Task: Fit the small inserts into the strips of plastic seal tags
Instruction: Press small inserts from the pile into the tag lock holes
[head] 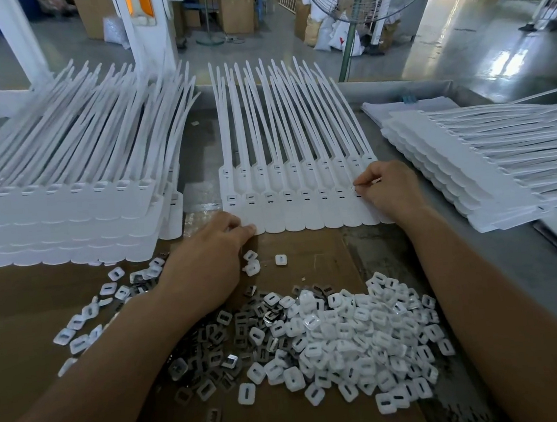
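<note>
Fitting under way on the middle strip [305, 220] of seal tags, laid flat on the table [483, 275] just beyond the cardboard sheet [310, 266], tails pointing away. Pinching with the right hand [388, 187] at a head near the strip's right end, thumb and forefinger closed tight together, presumably on an insert (too small to make out between the fingertips). Bracing with the left hand [207, 269] at the strip's near left corner, fingers curled, tips touching the tag edge; cannot tell if holding anything in the palm. Hard to count filled heads on this strip: the same dark slots all along the near row, no clear difference at this size. Plenty left to do, judging by the loose pile of inserts [352, 333] heaped on the cardboard between the forearms, white pieces mostly to the right, darker metallic-looking ones to the left and scattered past the left wrist. Flanked by a tall stack [65, 226] of strips on the left, just beside the working strip, and a fanned stack [472, 173] on the right, turned sideways; no telling finished from waiting in either. Probably only part of the whole job done, with many inserts yet to place.
</note>
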`<state>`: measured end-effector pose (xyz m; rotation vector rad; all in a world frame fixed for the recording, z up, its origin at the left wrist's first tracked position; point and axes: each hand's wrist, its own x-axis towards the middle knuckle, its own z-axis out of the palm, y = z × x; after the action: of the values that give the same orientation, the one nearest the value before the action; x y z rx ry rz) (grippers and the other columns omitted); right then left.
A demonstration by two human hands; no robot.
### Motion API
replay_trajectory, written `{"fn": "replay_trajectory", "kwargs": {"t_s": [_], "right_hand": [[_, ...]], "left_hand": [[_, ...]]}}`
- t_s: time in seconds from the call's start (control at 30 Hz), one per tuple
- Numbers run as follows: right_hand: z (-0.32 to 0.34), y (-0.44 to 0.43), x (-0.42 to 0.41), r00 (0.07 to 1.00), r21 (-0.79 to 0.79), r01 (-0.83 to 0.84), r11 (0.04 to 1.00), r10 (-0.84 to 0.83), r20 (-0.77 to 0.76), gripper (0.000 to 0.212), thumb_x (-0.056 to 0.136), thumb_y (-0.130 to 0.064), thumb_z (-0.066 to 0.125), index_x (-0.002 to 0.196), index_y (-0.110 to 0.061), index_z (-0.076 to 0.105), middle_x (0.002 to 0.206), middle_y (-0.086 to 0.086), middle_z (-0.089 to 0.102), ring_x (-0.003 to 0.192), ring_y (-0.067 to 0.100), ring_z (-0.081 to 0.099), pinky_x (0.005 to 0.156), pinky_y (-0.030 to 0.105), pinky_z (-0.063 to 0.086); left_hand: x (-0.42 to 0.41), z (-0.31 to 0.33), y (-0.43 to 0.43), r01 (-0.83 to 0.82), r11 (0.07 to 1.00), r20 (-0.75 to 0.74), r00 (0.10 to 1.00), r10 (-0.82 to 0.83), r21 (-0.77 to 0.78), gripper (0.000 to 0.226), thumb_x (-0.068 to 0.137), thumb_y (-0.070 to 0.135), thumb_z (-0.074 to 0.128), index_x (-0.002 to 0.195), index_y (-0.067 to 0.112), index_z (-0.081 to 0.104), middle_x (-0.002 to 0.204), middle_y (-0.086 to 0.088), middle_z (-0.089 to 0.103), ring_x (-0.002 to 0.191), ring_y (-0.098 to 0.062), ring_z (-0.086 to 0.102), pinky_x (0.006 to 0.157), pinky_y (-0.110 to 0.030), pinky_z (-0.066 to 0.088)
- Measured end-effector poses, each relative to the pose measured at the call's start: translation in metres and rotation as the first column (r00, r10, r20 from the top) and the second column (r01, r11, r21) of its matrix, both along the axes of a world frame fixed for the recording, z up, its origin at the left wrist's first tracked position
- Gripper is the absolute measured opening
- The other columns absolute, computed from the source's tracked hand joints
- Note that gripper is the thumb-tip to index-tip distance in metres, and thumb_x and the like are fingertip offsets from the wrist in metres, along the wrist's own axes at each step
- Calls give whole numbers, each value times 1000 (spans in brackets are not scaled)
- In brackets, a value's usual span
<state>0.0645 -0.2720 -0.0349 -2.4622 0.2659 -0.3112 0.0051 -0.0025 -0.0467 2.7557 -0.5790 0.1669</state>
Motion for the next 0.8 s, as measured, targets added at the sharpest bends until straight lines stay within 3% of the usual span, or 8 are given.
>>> {"fn": "replay_trajectory", "kwargs": {"t_s": [0.23, 0.53, 0.7, 0.8], "right_hand": [[10, -1, 9, 993, 139, 61, 988, -46, -108, 24, 76, -4, 71, 67, -25, 62, 86, -3, 63, 90, 13, 57, 78, 27, 43], [11, 0, 7, 994, 119, 64, 991, -53, -96, 22, 78, -6, 70, 69, -24, 61, 87, -3, 62, 90, 12, 55, 78, 26, 41], [4, 0, -2, 999, 108, -19, 994, 24, -45, 12, 86, -6, 60, 87, -18, 63, 83, -4, 59, 81, 10, 53, 75, 21, 37], [5, -3, -10, 995, 126, -81, 989, 87, -46, 20, 88, -3, 55, 102, -13, 65, 93, -1, 60, 85, 9, 52, 77, 19, 36]], "left_hand": [[0, 1, 1, 0, 1000, -1, 1000, 0, -8, 47, 89, 6, 41, 132, 23, 45, 132, 1, 40, 113, -19, 48, 90, -40, 47], [0, 2, 1, -8, 1000, -20, 1000, 8, 15, 50, 89, 6, 39, 134, 25, 42, 134, 1, 38, 116, -19, 46, 92, -38, 46], [-1, 2, 1, -6, 1000, -7, 1000, 6, 15, 49, 88, 5, 41, 133, 24, 44, 133, 1, 39, 115, -18, 47, 90, -39, 47], [0, 2, 0, -8, 1000, -7, 1000, 8, 18, 49, 88, 5, 41, 133, 25, 44, 133, 2, 39, 115, -18, 46, 91, -38, 47]]}}
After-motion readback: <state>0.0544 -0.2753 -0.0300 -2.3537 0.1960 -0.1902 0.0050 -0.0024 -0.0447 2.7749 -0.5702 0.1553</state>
